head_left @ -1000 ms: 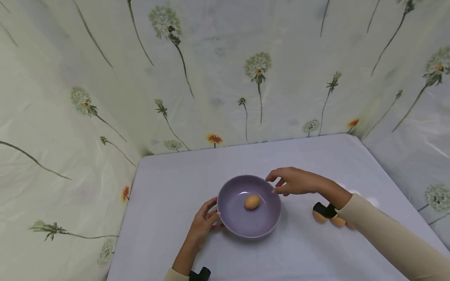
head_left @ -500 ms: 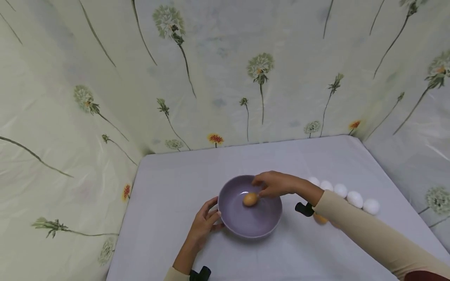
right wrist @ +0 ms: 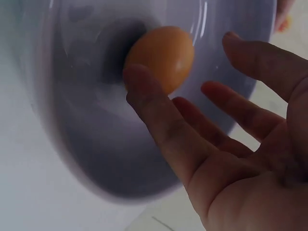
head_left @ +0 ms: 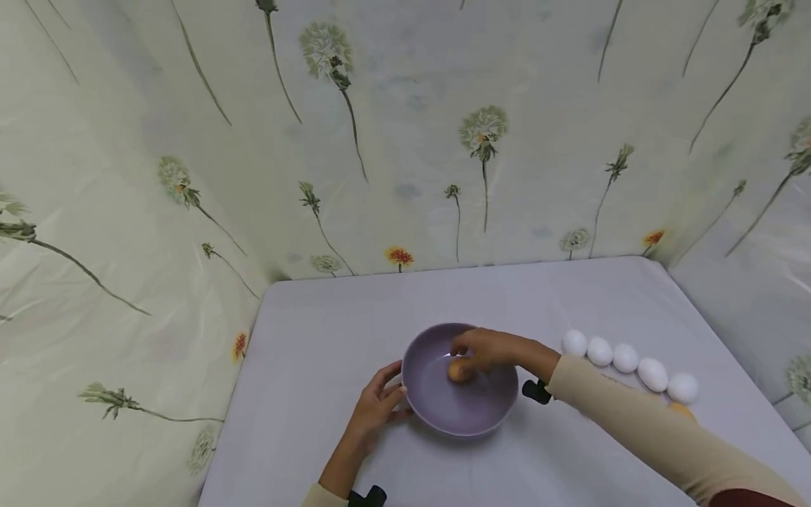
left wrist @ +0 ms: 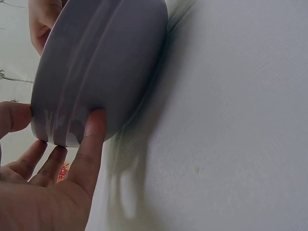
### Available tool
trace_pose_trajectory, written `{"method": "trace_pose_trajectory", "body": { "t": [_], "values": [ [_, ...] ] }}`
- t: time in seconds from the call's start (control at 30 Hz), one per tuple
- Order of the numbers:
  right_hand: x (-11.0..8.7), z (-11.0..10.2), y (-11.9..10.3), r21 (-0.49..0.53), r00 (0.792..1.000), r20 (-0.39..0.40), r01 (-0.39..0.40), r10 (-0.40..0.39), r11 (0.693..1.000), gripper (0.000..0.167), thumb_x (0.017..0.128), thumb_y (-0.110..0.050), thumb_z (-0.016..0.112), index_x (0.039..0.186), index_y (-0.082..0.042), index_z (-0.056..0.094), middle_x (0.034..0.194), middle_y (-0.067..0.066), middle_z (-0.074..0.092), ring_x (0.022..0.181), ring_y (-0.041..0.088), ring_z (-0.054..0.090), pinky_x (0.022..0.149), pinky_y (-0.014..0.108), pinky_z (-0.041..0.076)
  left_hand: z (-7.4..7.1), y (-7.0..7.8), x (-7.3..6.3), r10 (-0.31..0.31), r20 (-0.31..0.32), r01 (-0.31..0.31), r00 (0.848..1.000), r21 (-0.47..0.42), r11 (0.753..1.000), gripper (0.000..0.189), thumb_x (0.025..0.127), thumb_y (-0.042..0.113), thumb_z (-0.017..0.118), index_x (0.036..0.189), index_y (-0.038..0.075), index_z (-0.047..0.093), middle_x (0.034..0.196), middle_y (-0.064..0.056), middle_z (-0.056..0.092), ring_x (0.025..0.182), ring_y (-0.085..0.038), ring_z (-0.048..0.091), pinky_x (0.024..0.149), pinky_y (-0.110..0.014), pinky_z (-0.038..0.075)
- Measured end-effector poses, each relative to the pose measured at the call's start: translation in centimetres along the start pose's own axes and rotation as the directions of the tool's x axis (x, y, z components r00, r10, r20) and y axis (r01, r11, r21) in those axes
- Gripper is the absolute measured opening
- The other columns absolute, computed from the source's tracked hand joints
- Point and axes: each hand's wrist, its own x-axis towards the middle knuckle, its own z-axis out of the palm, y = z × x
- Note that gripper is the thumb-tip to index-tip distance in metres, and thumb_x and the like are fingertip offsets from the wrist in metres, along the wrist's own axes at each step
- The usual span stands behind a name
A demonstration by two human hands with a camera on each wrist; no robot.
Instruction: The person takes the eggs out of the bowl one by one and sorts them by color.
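A purple bowl (head_left: 443,415) stands on the white-covered table in the head view. Inside it lies one brown egg (head_left: 461,370), which also shows in the right wrist view against the glossy inner wall (right wrist: 159,55). My left hand (head_left: 372,408) grips the bowl's left side; in the left wrist view its thumb (left wrist: 14,118) is at the rim and its fingertips touch the outer wall. My right hand (head_left: 491,348) reaches over the right rim into the bowl. Its fingers (right wrist: 168,125) are spread loosely, one fingertip overlapping the egg in the right wrist view.
A row of several white eggs (head_left: 625,358) lies on the table (head_left: 329,317) at the right. Beside it a brown egg (head_left: 683,411) peeks from behind the right sleeve (head_left: 633,415). Flower-printed sheeting (head_left: 412,176) surrounds the table.
My right hand has moved left from the bowl's rim to the egg inside, which has shifted slightly left within the bowl. The left hand keeps its place at the bowl. The head view has shifted slightly.
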Motion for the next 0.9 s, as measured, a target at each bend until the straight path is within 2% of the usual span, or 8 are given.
{"method": "trace_pose_trajectory", "body": {
  "t": [0.07,0.23,0.37,0.47,0.63,0.77,0.9],
  "values": [
    [0.4,0.5,0.1,-0.024,1.000,0.002,0.014,-0.014,1.000,0.038,0.089,-0.017,0.075,0.122,0.000,0.065,0.114,0.012,0.066,0.063,0.025,0.065,0.054,0.030,0.055,0.0,0.0,0.0,-0.016,-0.003,0.016,1.000,-0.001,1.000,0.058,0.096,0.014,0.065,0.150,0.014,0.043,0.160,-0.012,0.036,0.134,-0.030,0.053,0.090,-0.044,0.061],
    [1.5,1.5,0.0,-0.083,0.999,0.013,0.042,-0.041,0.996,0.043,0.086,-0.013,0.077,0.123,0.004,0.064,0.108,0.013,0.068,0.064,0.025,0.068,0.053,0.028,0.055,0.0,-0.1,0.0,-0.009,-0.006,0.009,1.000,-0.001,1.000,0.056,0.098,0.012,0.062,0.150,0.013,0.042,0.160,-0.014,0.035,0.134,-0.032,0.052,0.089,-0.044,0.061],
    [2.3,2.1,-0.4,-0.174,0.995,0.023,0.100,-0.098,0.980,0.033,0.083,-0.008,0.076,0.114,0.004,0.069,0.093,0.008,0.068,0.068,0.014,0.060,0.059,0.024,0.050,0.0,0.1,0.0,-0.008,-0.008,0.008,1.000,-0.003,1.000,0.056,0.098,0.011,0.061,0.150,0.014,0.042,0.159,-0.013,0.035,0.134,-0.032,0.053,0.089,-0.043,0.061],
    [2.7,2.5,-0.6,-0.231,0.991,0.027,0.135,-0.133,0.963,0.029,0.081,-0.005,0.075,0.108,0.002,0.071,0.087,0.006,0.067,0.071,0.012,0.054,0.063,0.023,0.047,0.0,0.1,0.0,-0.010,-0.006,0.009,1.000,-0.005,1.000,0.056,0.098,0.011,0.061,0.150,0.014,0.042,0.159,-0.013,0.035,0.134,-0.032,0.053,0.089,-0.044,0.061],
    [3.2,3.3,-0.8,-0.276,0.990,0.015,0.137,-0.138,0.951,0.033,0.081,-0.003,0.069,0.114,0.001,0.071,0.101,0.011,0.068,0.084,0.017,0.057,0.074,0.026,0.052,0.0,0.1,0.0,-0.002,0.004,0.002,1.000,-0.003,1.000,0.056,0.098,0.008,0.059,0.151,0.011,0.041,0.160,-0.015,0.035,0.135,-0.035,0.051,0.091,-0.046,0.060],
    [3.7,4.0,-0.5,-0.294,0.984,-0.006,0.168,-0.177,0.941,0.030,0.084,-0.004,0.063,0.112,-0.001,0.072,0.102,0.012,0.065,0.087,0.019,0.056,0.075,0.027,0.051,0.1,0.1,0.0,-0.005,0.001,0.005,1.000,-0.003,1.000,0.055,0.099,0.007,0.059,0.151,0.011,0.041,0.160,-0.016,0.035,0.135,-0.036,0.051,0.091,-0.048,0.060],
    [3.9,4.1,-0.6,-0.304,0.984,0.002,0.172,-0.180,0.937,0.030,0.084,-0.004,0.066,0.114,-0.002,0.072,0.103,0.011,0.064,0.088,0.018,0.055,0.077,0.027,0.052,0.1,0.1,0.0,-0.006,0.001,0.006,1.000,-0.002,1.000,0.056,0.098,0.010,0.060,0.151,0.011,0.041,0.160,-0.015,0.034,0.133,-0.033,0.053,0.091,-0.047,0.060]
  ]
}}
